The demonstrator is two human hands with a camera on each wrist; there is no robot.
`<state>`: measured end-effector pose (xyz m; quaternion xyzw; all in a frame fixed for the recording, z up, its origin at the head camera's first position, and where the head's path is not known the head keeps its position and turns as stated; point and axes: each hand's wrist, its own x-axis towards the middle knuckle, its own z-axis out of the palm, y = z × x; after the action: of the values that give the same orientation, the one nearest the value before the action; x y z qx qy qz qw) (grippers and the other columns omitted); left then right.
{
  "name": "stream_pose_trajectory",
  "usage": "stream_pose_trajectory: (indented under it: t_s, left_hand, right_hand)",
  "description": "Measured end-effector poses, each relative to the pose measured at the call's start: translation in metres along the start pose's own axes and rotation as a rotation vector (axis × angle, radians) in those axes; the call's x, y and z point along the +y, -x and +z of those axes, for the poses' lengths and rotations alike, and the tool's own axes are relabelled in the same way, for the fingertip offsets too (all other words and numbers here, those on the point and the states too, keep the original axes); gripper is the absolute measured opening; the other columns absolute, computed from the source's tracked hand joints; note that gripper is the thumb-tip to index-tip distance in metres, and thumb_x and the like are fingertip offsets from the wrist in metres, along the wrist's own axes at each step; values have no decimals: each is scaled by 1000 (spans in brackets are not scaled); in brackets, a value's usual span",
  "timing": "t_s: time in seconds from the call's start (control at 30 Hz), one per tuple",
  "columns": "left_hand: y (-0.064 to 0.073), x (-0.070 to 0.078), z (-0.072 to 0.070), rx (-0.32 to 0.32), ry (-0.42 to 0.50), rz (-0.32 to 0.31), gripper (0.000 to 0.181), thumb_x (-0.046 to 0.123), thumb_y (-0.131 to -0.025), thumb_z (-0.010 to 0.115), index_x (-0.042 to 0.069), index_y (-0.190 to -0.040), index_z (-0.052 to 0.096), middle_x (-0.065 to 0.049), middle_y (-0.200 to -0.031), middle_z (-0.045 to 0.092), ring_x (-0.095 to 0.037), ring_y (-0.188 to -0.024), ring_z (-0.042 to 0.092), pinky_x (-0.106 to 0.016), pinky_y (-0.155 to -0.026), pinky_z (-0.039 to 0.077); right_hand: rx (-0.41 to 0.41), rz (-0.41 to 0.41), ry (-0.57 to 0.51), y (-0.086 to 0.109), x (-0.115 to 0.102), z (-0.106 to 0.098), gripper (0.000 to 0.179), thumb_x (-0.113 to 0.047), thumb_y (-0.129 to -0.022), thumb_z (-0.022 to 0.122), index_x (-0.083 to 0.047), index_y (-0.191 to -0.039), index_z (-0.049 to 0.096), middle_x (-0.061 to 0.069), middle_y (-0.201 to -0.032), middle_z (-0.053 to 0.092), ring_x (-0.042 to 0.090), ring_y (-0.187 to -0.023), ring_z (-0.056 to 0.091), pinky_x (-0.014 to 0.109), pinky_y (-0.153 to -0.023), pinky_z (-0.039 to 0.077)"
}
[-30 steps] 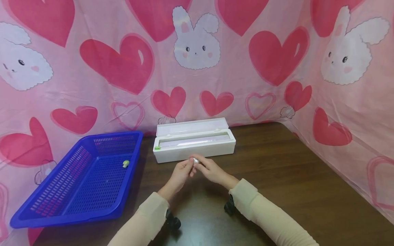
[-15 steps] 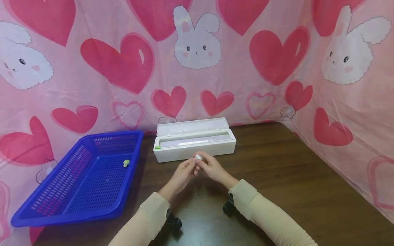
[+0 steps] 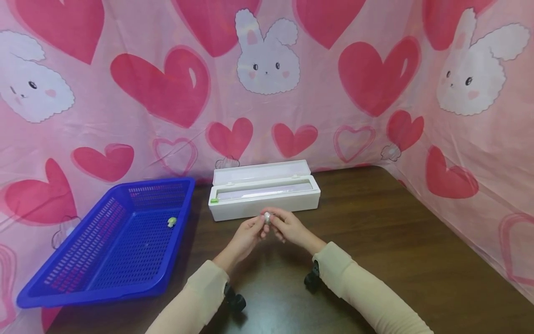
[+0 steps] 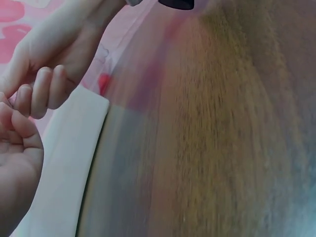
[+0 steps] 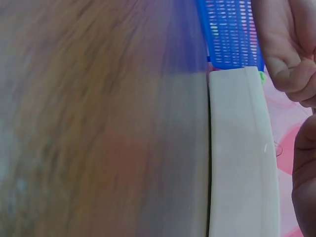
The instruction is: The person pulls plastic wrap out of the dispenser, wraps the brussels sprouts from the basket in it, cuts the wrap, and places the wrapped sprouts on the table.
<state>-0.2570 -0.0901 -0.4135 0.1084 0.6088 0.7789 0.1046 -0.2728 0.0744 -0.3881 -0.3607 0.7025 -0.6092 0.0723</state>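
Note:
A small shiny whitish bundle [image 3: 267, 217], seemingly wrapped in clear film, sits between my two hands in the head view. My left hand [image 3: 245, 237] pinches its left side with thumb and fingers. From the other side, my right hand [image 3: 294, 230] pinches it too. Both hands are raised just in front of a white cling film dispenser [image 3: 267, 202], whose lid [image 3: 260, 171] stands open at the back. A green slider [image 3: 214, 200] sits at the dispenser's left end. Fingers hide most of the bundle, and neither wrist view shows it clearly.
To the left stands a blue perforated basket [image 3: 158, 283] holding a small green-and-white figure [image 3: 171, 221]. All of it rests on a dark wooden table [image 3: 400, 260]. A pink cloth [image 3: 317, 102] with hearts and rabbits hangs behind and at the sides.
Between my fingers the bundle has turned and shifted slightly. My right hand's fingers have changed their hold on it. Dispenser and basket stay in place.

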Motion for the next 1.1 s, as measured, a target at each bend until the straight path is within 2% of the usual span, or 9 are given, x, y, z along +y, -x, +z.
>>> stream_pose_trajectory:
  t_s: [0.2,0.37,0.53,0.67,0.83,0.9,0.97,1.1]
  left_hand:
    - [-1,-3,5,80,-11,50,30,18,-99,42,12,-76,60,3,-66,54,-7,-60,47,-21,-61,40]
    - [-2,-4,4,100,-25,39,31,22,-99,41,11,-77,60,2,-64,54,-8,-59,46,-22,-61,40]
    - [-1,-2,0,75,-72,33,35,33,-99,39,10,-80,58,1,-65,49,-9,-61,43,-23,-61,38]
    - [-1,1,-4,55,-100,8,39,40,-98,36,8,-85,55,0,-68,47,-11,-62,41,-26,-63,36]
    - [0,3,-5,-74,-91,-37,44,39,-100,29,2,-113,48,-1,-80,47,-10,-64,41,-26,-65,36]
    - [0,4,-5,-113,-86,-33,45,36,-101,30,-2,-121,44,-1,-84,46,-10,-66,41,-26,-66,37]
    - [0,4,-4,-114,-79,-21,43,32,-101,32,-3,-122,44,-1,-85,45,-10,-67,40,-25,-66,37]
    - [0,3,-4,-74,-46,0,33,28,-101,35,0,-110,51,-3,-85,44,-10,-66,40,-25,-66,37]
  right_hand:
    - [44,-14,-26,-1,-1,2,24,-1,-97,41,12,-115,51,3,-54,42,11,-40,39,23,-37,35]
    - [42,36,-70,-1,-3,3,26,-5,-97,42,10,-117,49,4,-54,42,12,-39,39,24,-35,34]
    - [-8,102,-127,1,-3,0,29,-9,-98,42,4,-123,46,5,-57,45,14,-39,42,28,-36,37]
    - [-48,106,-137,1,-3,-2,30,-7,-98,43,3,-126,43,11,-60,47,16,-41,45,31,-38,41]
    - [23,111,-83,2,-4,-2,24,-4,-94,50,5,-115,46,21,-66,50,16,-46,44,29,-42,40]
    - [44,110,-71,2,-4,-2,25,-3,-93,52,6,-115,46,19,-67,52,16,-48,44,27,-43,39]
    - [42,98,-66,2,-3,-2,31,-3,-92,53,6,-121,44,14,-67,52,15,-48,43,26,-43,39]
    - [22,60,-66,2,0,-1,37,-1,-93,50,7,-129,42,7,-66,50,15,-47,43,27,-42,39]
